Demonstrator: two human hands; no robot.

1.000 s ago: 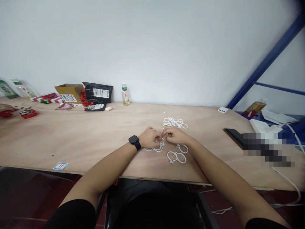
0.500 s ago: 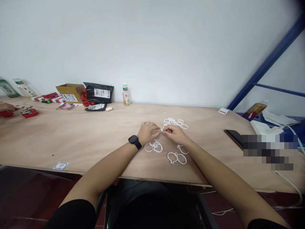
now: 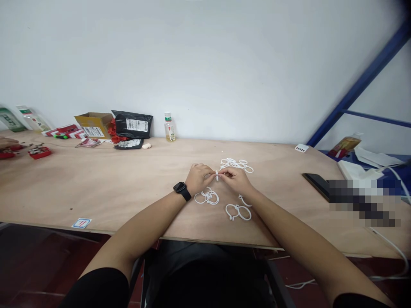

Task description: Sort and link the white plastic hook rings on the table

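Between my fingertips is a small white plastic ring (image 3: pixel 217 176), seen nearly edge-on. My left hand (image 3: pixel 199 178), with a black watch on the wrist, pinches it from the left. From the other side my right hand (image 3: pixel 236 179) grips it, fingers closed. Just beyond the hands lies a pile of white rings (image 3: pixel 236 164). Nearer me, below the left hand, is a cluster of overlapping rings (image 3: pixel 207 196). A joined pair of rings (image 3: pixel 238 212) rests below the right hand, and another ring piece (image 3: pixel 244 201) is partly covered by my right forearm.
A bottle (image 3: pixel 169 127), a black parcel bag (image 3: pixel 133 125) and a cardboard box (image 3: pixel 93 124) stand along the wall. At far left a co-worker's hand (image 3: pixel 8 142) is near a red tray (image 3: pixel 40 151). A phone (image 3: pixel 316 186) lies to the right, by a white cable (image 3: pixel 390 248).
The white piece between my fingers has turned, so it now stands upright and shows more below the fingertips. My hands stay almost in place.
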